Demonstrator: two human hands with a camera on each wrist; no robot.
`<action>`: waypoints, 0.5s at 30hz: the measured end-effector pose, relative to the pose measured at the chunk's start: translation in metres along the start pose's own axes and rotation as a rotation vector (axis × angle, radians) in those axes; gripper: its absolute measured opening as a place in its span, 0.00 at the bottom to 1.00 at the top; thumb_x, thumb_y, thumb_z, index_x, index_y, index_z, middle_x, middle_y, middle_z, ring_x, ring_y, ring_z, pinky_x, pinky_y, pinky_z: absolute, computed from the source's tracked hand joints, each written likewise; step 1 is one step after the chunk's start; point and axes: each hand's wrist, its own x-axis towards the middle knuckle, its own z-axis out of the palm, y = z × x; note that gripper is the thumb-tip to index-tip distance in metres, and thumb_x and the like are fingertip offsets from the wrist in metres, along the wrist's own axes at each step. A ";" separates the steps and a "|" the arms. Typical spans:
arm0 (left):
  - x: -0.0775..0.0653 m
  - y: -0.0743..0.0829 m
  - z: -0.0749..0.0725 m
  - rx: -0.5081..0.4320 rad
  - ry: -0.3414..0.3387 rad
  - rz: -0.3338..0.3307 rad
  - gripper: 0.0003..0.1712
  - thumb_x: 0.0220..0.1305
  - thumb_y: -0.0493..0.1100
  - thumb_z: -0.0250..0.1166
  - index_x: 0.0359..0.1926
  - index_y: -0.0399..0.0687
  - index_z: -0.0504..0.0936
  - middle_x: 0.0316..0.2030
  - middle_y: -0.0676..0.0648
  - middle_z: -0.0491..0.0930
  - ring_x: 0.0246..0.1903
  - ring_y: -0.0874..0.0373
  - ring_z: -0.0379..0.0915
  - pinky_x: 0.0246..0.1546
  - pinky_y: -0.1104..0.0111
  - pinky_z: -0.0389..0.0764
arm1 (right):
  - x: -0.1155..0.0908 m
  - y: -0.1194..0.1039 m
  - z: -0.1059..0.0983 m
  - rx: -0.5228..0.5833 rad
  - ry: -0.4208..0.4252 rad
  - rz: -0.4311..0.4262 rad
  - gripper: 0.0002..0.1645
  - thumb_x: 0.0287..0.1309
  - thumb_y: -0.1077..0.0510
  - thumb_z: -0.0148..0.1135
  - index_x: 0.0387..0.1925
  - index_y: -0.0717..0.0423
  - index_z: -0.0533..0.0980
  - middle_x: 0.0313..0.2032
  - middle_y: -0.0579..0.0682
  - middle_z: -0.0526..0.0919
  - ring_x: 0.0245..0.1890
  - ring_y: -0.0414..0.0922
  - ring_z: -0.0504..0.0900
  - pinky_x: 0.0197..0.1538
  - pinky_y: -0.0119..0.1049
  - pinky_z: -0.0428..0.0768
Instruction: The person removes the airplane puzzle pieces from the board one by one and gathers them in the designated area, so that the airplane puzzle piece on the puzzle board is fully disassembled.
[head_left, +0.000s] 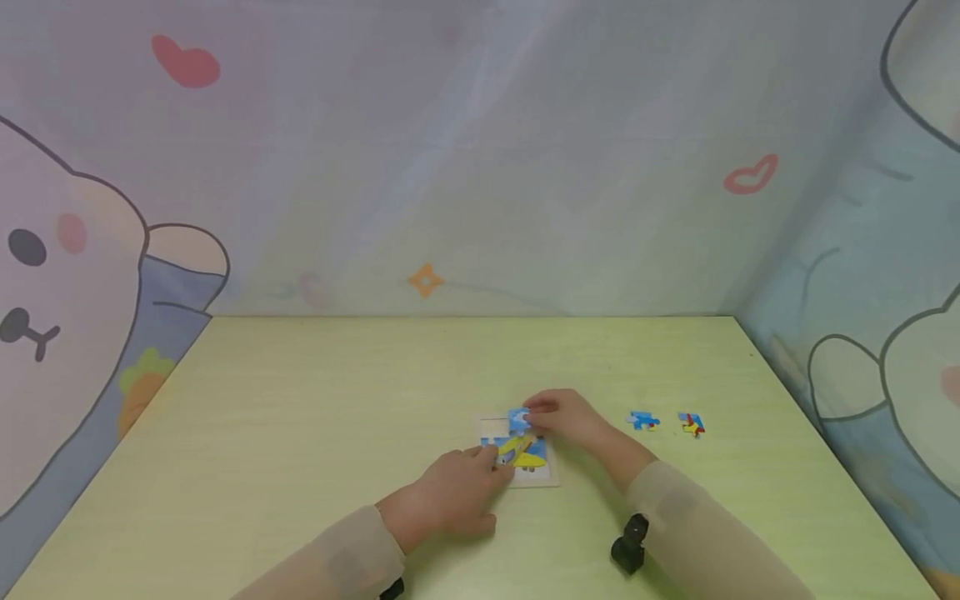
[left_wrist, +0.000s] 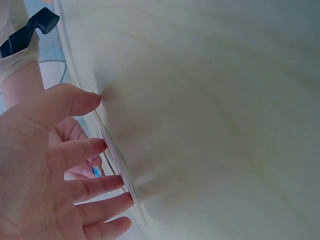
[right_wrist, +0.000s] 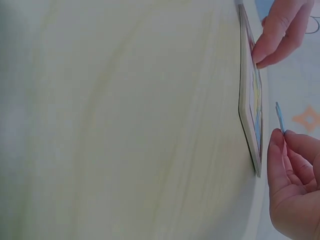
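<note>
A shallow puzzle board (head_left: pixel 553 481) lies on the table, partly filled with pieces that show a yellow plane on blue. My left hand (head_left: pixel 461 490) rests on its left side with fingers extended and touching it; in the left wrist view those fingers (left_wrist: pixel 95 187) are spread along the board's edge. My right hand (head_left: pixel 573 421) pinches a blue-and-white puzzle piece (head_left: pixel 517 420) over the board's far part. In the right wrist view the piece (right_wrist: pixel 280 118) stands on edge between thumb and fingers, apart from the board (right_wrist: pixel 244 100). The left hand hides part of the picture.
Two loose puzzle pieces lie to the right of the board: a mostly blue one (head_left: pixel 642 421) and a red, yellow and blue one (head_left: pixel 692 424). The pale table (head_left: pixel 315 400) ends at a cartoon-printed cloth (head_left: pixel 480 167) behind. Dark wrist cameras (head_left: pixel 630 544) hang by the sleeves.
</note>
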 end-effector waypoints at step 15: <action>0.001 -0.002 0.001 -0.036 0.013 -0.023 0.35 0.50 0.53 0.63 0.62 0.52 0.71 0.54 0.44 0.70 0.55 0.50 0.67 0.48 0.60 0.73 | -0.007 0.020 -0.031 0.091 0.008 0.001 0.20 0.58 0.60 0.61 0.50 0.67 0.75 0.44 0.56 0.81 0.43 0.47 0.80 0.44 0.37 0.78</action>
